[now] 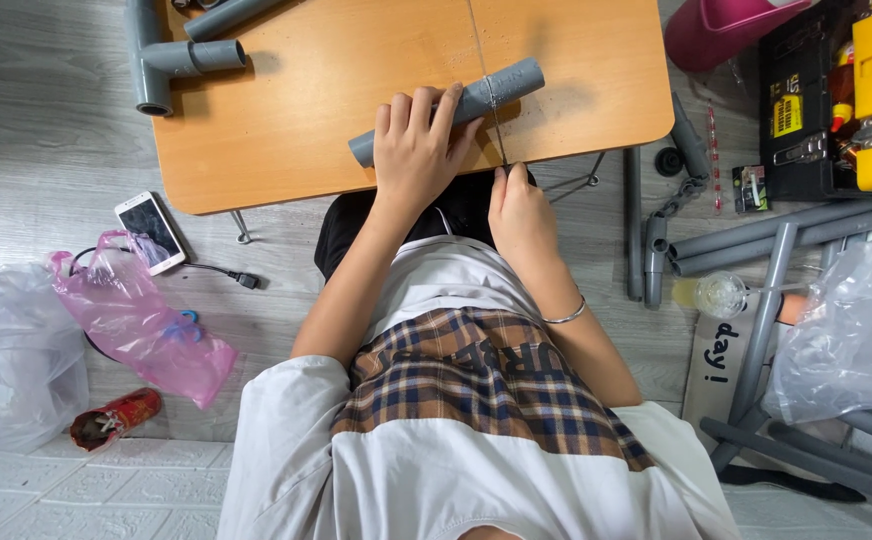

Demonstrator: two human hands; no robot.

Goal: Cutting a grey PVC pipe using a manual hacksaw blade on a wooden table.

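Pipe (456,108), grey and short, lies at a slant on the small wooden table (336,90), near the edge closest to the person. The left hand (418,150) is pressed down on its middle part, with the fingers curled over the top of it, so it grips the pipe against the table. A thin saw blade (486,85) crosses the pipe just beside the fingertips and runs away over the table top. The right hand (518,212) is closed around the near end of this blade, at the table edge; the handle itself is hidden inside the fist. A thin bracelet (566,315) sits on the right wrist.

At the far left corner of the table lie more grey pipe pieces with an elbow fitting (161,65). On the floor to the left there is a phone (151,232), a pink plastic bag (141,320), a clear bag (11,365) and a red can (116,418). To the right stand a black and yellow toolbox (841,95), long grey pipes (776,228) on the floor, and a pink bucket (726,28) near the table corner.
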